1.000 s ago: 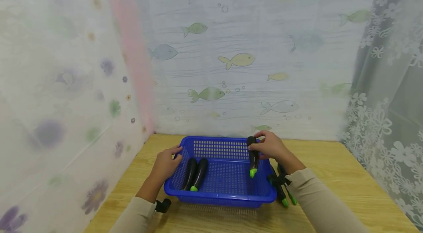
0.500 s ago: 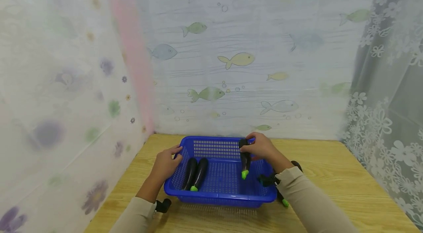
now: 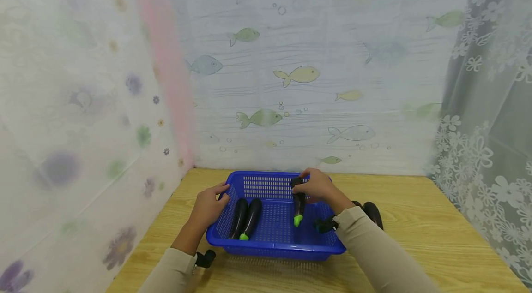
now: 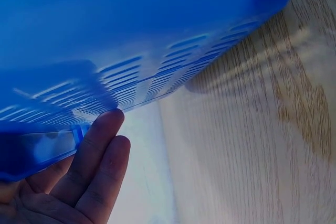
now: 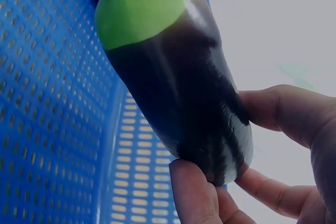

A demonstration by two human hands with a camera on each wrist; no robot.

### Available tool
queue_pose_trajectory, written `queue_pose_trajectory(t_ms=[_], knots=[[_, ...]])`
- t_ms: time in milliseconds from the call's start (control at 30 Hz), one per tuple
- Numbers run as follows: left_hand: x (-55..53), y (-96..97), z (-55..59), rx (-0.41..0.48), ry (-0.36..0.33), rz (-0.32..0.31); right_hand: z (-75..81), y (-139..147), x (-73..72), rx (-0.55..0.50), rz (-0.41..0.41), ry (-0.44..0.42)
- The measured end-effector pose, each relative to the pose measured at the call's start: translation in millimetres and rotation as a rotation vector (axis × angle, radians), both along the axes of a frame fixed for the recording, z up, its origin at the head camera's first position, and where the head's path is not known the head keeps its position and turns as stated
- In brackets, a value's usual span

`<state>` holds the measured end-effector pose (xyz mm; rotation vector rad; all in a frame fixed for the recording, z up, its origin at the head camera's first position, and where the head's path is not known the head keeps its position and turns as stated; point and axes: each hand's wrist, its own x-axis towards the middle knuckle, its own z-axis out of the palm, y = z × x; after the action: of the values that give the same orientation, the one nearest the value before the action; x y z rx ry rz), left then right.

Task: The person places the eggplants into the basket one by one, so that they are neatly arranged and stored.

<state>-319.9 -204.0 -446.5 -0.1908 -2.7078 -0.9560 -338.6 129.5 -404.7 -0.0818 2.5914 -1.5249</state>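
Note:
My right hand point(image 3: 319, 186) pinches a dark eggplant point(image 3: 298, 205) by its blunt end, over the inside of the blue plastic basket point(image 3: 276, 248). The eggplant hangs with its bright green cap pointing down. In the right wrist view, fingertips press its glossy skin point(image 5: 173, 87) from both sides. At the basket's left rim, my left hand point(image 3: 208, 205) holds on; the left wrist view has its fingers against the slotted outer wall point(image 4: 126, 77). Two more eggplants, one point(image 3: 238, 218) beside the other point(image 3: 251, 219), lie along the basket's left side.
Right of the basket, another eggplant point(image 3: 373, 214) lies on the wooden table point(image 3: 415, 233), with a further dark one point(image 3: 357, 204) partly hidden by the right forearm. A fish-patterned curtain point(image 3: 266, 76) stands behind the table.
My right hand has carried the eggplant leftward, from the basket's right side nearer its middle. The left hand, basket and two eggplants inside have stayed put.

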Motion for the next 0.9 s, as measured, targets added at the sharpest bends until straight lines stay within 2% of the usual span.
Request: queue_pose_trajectory(t_ms=[267, 633, 900], knots=[[-1.2, -1.8, -1.7, 0.005, -0.021, 0.001, -8.3, -19.2, -4.1, 0.004, -0.003, -0.031], [-3.1, 0.8, -1.6, -0.007, -0.002, -0.003, -15.0, -37.2, -5.8, 0.034, 0.0, -0.039], [-2.1, -1.5, -1.3, -0.009, -0.022, 0.007, -26.1, -50.7, -12.1, 0.045, 0.033, -0.063]])
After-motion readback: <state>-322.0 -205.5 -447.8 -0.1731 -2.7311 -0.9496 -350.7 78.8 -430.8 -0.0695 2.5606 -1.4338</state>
